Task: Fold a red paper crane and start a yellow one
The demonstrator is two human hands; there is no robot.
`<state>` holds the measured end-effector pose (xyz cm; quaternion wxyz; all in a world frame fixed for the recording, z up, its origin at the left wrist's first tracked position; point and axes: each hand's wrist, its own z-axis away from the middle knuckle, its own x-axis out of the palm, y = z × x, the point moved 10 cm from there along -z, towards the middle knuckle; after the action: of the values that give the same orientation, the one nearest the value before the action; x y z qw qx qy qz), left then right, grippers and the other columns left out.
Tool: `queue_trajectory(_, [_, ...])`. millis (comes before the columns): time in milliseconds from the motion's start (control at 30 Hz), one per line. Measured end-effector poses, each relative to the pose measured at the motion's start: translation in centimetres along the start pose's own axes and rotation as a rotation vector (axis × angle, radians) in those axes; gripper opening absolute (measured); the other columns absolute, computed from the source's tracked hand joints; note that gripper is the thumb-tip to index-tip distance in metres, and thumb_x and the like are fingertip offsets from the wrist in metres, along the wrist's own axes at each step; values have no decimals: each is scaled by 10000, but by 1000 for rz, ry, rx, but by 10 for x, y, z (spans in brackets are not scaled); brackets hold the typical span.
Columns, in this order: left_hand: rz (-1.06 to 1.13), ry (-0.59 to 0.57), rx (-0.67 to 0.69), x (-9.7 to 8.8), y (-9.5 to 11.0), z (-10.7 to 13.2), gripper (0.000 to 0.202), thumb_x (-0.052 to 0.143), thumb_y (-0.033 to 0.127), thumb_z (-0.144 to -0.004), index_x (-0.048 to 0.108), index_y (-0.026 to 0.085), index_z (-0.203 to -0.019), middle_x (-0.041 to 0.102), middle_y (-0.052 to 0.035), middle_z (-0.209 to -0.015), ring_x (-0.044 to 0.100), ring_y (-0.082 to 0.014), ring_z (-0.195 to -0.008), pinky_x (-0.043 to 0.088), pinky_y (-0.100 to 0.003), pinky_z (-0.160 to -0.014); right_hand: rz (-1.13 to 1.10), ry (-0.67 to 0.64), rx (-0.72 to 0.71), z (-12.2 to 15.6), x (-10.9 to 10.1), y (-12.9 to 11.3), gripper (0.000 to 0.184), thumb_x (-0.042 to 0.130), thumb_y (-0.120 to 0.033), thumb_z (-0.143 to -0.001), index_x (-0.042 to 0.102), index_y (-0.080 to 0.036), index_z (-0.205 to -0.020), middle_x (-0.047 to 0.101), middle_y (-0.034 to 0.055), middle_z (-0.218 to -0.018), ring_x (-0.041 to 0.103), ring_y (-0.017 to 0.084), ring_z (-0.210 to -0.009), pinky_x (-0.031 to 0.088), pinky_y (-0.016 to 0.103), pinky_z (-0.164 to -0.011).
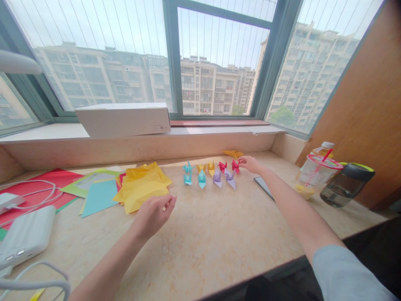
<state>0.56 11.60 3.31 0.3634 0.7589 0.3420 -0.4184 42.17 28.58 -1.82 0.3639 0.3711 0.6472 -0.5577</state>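
Folded paper cranes stand in two rows on the stone counter (200, 238). In the back row are a turquoise crane (187, 168), yellow cranes (211, 168) and a red crane (222, 167). Turquoise cranes (202, 179) and lilac cranes (217, 177) make up the front row. At the back row's right end, my right hand (249, 164) pinches another red crane (235, 166) by its right side. My left hand (156, 213) hovers or rests near the yellow paper sheets (142, 184), its fingers curled in, with nothing seen in them.
Behind the cranes lies an orange folded paper (233, 154). A phone (263, 188) is under my right forearm. Right stand a plastic cup (316, 173) and dark bottle (346, 184). Left are coloured sheets (100, 196), a power bank (29, 230) and cables; a white box (125, 121) sits on the sill.
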Motion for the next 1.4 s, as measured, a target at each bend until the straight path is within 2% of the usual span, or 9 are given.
queue_trajectory(700, [-8, -13, 3, -1, 2, 0, 407, 363, 404, -971, 587, 201, -696, 682, -35, -674, 649, -200, -665, 409, -279, -649, -18, 23, -5, -5, -5, -4, 266, 576, -315, -956, 602, -174, -1180, 620, 87, -1205, 637, 207, -1009, 548, 413, -865])
queue_trajectory(967, [-7, -13, 6, 0, 1, 0, 407, 363, 405, -971, 575, 201, -690, 680, -33, -669, 646, -198, -660, 403, -275, -643, -41, 85, 0, -4, -10, -4, 247, 580, -315, -955, 619, -164, -1145, 646, 79, -1154, 651, 197, -976, 550, 409, -858])
queue_trajectory(1067, [-9, -9, 6, -1, 2, 1, 405, 368, 404, -970, 573, 201, -686, 679, -29, -669, 646, -196, -662, 399, -275, -644, -51, 132, -1, -1, -16, -5, 239, 633, -251, -913, 641, -160, -1134, 707, 72, -1045, 676, 187, -923, 537, 392, -881])
queue_trajectory(1167, [-11, -8, 6, 0, 2, 1, 402, 371, 396, -970, 573, 200, -683, 678, -26, -668, 646, -194, -662, 399, -274, -645, -62, 215, -2, 4, -29, -9, 312, 667, -161, -840, 657, -173, -1152, 754, 68, -952, 699, 187, -891, 529, 342, -881])
queue_trajectory(1300, [-42, -5, 11, 0, 0, 1, 405, 368, 385, -976, 585, 200, -689, 686, -26, -682, 647, -191, -665, 398, -275, -646, -71, 396, -3, 20, -56, -21, 370, 595, -143, -841, 629, -154, -1210, 752, 99, -998, 699, 217, -931, 521, 376, -890])
queue_trajectory(1400, [-121, 3, -13, -2, -9, -2, 401, 375, 370, -977, 608, 198, -699, 696, -41, -715, 647, -197, -681, 400, -284, -649, -93, 530, -43, 36, -76, -45, 385, 527, -143, -858, 605, -125, -1235, 737, 126, -1035, 684, 237, -979, 497, 413, -932])
